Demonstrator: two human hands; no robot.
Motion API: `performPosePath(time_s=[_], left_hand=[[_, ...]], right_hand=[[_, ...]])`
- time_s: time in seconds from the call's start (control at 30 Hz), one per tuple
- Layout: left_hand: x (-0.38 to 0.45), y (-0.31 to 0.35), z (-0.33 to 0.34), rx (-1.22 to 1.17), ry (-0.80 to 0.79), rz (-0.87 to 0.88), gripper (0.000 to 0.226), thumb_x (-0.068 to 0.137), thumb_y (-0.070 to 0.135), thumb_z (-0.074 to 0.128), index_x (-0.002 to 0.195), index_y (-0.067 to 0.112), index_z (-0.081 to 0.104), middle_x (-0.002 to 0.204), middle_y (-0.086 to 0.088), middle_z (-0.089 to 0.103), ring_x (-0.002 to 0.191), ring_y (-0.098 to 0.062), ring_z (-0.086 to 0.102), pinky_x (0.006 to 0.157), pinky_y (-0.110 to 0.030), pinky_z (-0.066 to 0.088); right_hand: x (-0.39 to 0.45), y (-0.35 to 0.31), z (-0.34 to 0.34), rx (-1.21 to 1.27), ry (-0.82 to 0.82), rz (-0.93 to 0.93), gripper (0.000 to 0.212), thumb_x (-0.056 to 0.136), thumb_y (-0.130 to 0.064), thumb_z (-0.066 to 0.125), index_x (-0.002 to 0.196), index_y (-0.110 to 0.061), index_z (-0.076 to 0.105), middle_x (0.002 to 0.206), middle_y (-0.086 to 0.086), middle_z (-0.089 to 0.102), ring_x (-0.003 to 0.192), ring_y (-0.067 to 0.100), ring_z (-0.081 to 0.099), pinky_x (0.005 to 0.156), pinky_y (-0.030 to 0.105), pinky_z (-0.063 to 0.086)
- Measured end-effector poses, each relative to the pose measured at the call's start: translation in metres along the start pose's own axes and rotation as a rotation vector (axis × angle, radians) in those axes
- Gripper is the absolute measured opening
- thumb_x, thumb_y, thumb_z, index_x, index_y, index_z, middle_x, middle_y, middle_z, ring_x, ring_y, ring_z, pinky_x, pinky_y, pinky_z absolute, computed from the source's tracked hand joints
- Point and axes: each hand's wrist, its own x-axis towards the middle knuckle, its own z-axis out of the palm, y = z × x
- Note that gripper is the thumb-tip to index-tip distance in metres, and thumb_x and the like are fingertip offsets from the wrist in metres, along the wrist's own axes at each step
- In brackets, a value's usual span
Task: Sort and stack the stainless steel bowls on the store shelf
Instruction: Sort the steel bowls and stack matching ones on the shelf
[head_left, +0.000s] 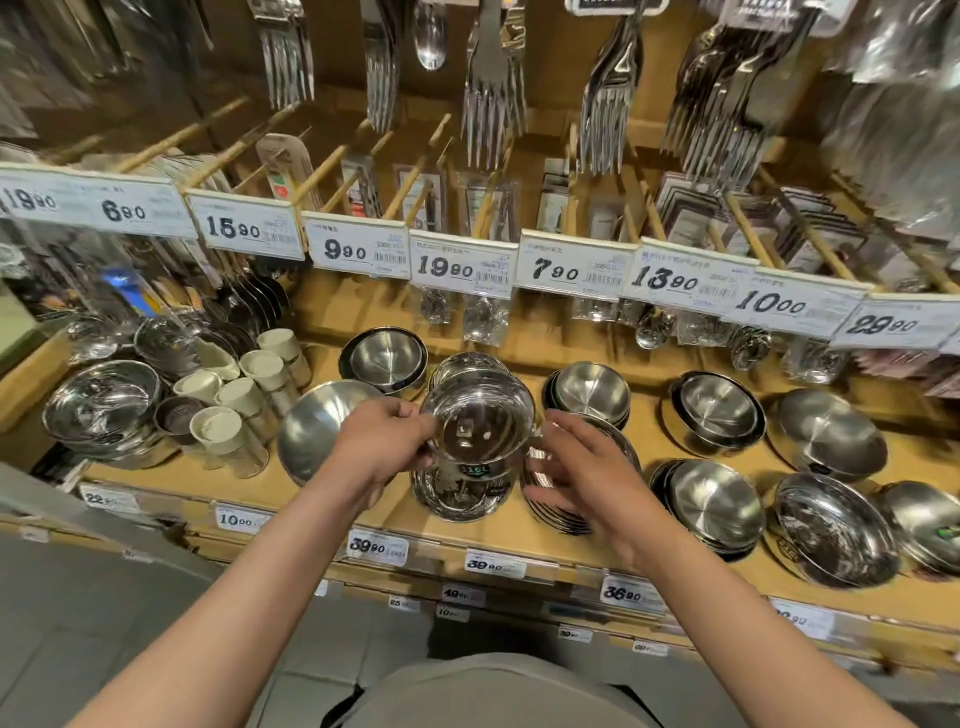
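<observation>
Both hands (387, 441) (576, 467) raised — fingers pinching shiny bowl (480, 423) rim.

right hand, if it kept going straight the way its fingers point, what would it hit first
Probably the shiny bowl that the left hand holds up: the right hand points up and leftward at its rim, fingers already at or near it. Depth is unclear.

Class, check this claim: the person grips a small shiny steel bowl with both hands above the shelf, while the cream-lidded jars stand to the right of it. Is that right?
Not quite. The head view shows the left hand and right hand gripping the small steel bowl above the shelf, but the cream-lidded jars stand to its left, not its right.
</observation>
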Motion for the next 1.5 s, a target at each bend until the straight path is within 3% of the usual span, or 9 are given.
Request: performPosePath(time_s=[0.13, 0.33, 0.47, 0.67, 0.8, 1.03, 1.23, 1.43, 1.5], left_hand=[[-0.009, -0.002, 0.013, -0.024, -0.036, -0.002, 0.014, 0.088, 0.002, 0.071, 0.101, -0.002, 0.066, 0.087, -0.020, 0.073, 0.063, -0.025, 0.070, 0.073, -0.039, 0.063], [-0.012, -0.009, 0.016, -0.116, -0.186, 0.048, 0.011, 0.093, 0.012, 0.070, 0.103, 0.009, 0.074, 0.080, -0.007, 0.073, 0.064, -0.012, 0.070, 0.058, -0.023, 0.059], [0.011, -0.032, -0.028, -0.103, 0.107, -0.004, 0.010, 0.095, 0.017, 0.068, 0.089, 0.012, 0.074, 0.078, -0.006, 0.072, 0.061, -0.015, 0.067, 0.052, -0.024, 0.058], [0.043, -0.077, -0.099, 0.134, 0.553, -0.094, 0.011, 0.081, 0.019, 0.077, 0.082, 0.016, 0.066, 0.090, -0.012, 0.072, 0.081, -0.030, 0.068, 0.083, -0.050, 0.061], [0.050, -0.089, -0.102, 0.089, 0.518, -0.129, 0.027, 0.077, 0.021, 0.084, 0.097, 0.014, 0.067, 0.100, -0.015, 0.072, 0.091, -0.035, 0.071, 0.085, -0.054, 0.061], [0.055, -0.093, -0.101, 0.111, 0.493, -0.129, 0.026, 0.074, 0.009, 0.087, 0.077, 0.009, 0.062, 0.098, -0.023, 0.072, 0.090, -0.037, 0.072, 0.083, -0.054, 0.061], [0.054, -0.088, -0.104, 0.151, 0.489, -0.133, 0.046, 0.071, 0.015, 0.090, 0.109, 0.000, 0.069, 0.103, -0.021, 0.071, 0.095, -0.038, 0.070, 0.085, -0.052, 0.061], [0.055, -0.090, -0.105, 0.119, 0.486, -0.163, 0.024, 0.078, 0.010, 0.085, 0.093, 0.004, 0.067, 0.077, -0.011, 0.069, 0.055, -0.022, 0.067, 0.046, -0.028, 0.059], [0.058, -0.092, -0.106, 0.104, 0.492, -0.173, 0.022, 0.078, 0.011, 0.086, 0.082, 0.006, 0.064, 0.072, -0.010, 0.068, 0.051, -0.021, 0.064, 0.052, -0.031, 0.062]], right_hand=[[0.000, -0.005, 0.001, 0.024, 0.002, 0.005, 0.049, 0.095, -0.030, 0.068, 0.141, -0.020, 0.055, 0.125, 0.010, 0.071, 0.112, 0.027, 0.071, 0.082, 0.038, 0.063], [-0.003, -0.002, -0.016, 0.061, 0.099, -0.016, 0.028, 0.097, -0.007, 0.063, 0.122, -0.017, 0.068, 0.107, 0.013, 0.078, 0.098, 0.035, 0.075, 0.066, 0.031, 0.064], [-0.004, -0.002, -0.030, 0.086, 0.149, -0.045, 0.023, 0.097, -0.005, 0.061, 0.116, -0.013, 0.071, 0.107, 0.014, 0.078, 0.098, 0.035, 0.075, 0.069, 0.035, 0.065], [-0.006, 0.006, -0.036, 0.081, 0.174, -0.043, 0.028, 0.097, -0.004, 0.061, 0.121, -0.016, 0.069, 0.107, 0.011, 0.078, 0.095, 0.032, 0.076, 0.064, 0.030, 0.064], [-0.005, 0.011, -0.026, 0.047, 0.117, -0.031, 0.029, 0.096, -0.005, 0.062, 0.120, -0.020, 0.070, 0.103, 0.010, 0.079, 0.095, 0.031, 0.076, 0.069, 0.032, 0.065], [0.000, 0.013, -0.013, -0.017, 0.085, -0.028, 0.031, 0.095, -0.008, 0.065, 0.124, -0.021, 0.069, 0.110, 0.006, 0.078, 0.100, 0.023, 0.076, 0.075, 0.035, 0.063], [0.004, 0.015, -0.010, 0.007, 0.083, -0.011, 0.041, 0.095, -0.007, 0.065, 0.135, -0.015, 0.062, 0.114, 0.008, 0.077, 0.102, 0.026, 0.075, 0.073, 0.035, 0.063], [0.004, 0.014, -0.010, 0.016, 0.076, 0.004, 0.041, 0.096, -0.007, 0.064, 0.135, -0.016, 0.061, 0.113, 0.009, 0.077, 0.099, 0.026, 0.076, 0.075, 0.037, 0.064], [0.003, 0.013, -0.011, 0.021, 0.076, 0.009, 0.038, 0.096, -0.007, 0.064, 0.133, -0.018, 0.063, 0.112, 0.008, 0.077, 0.099, 0.026, 0.076, 0.076, 0.037, 0.064]])
